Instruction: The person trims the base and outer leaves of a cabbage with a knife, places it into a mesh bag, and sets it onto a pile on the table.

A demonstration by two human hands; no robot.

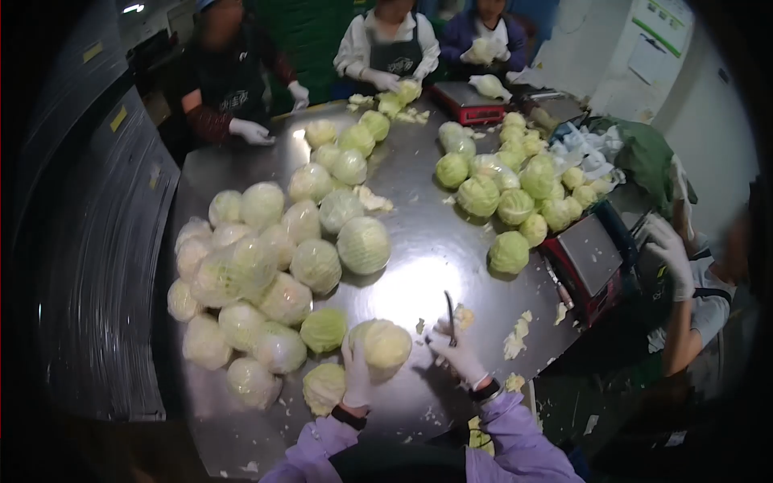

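Note:
My left hand, in a white glove, lies against the left side of a pale cabbage near the table's front edge. To its right, my right hand, also gloved, holds a knife with its dark, curved blade pointing up and away from me. The blade is apart from the cabbage. A small cut piece lies just beyond my right hand. Two greener cabbages, one behind and one in front, sit left of my left hand.
Wrapped cabbages are heaped on the metal table's left. More cabbages lie at the back right, beside a red scale. Another scale stands at the back. Leaf scraps lie right. Several co-workers stand around the table.

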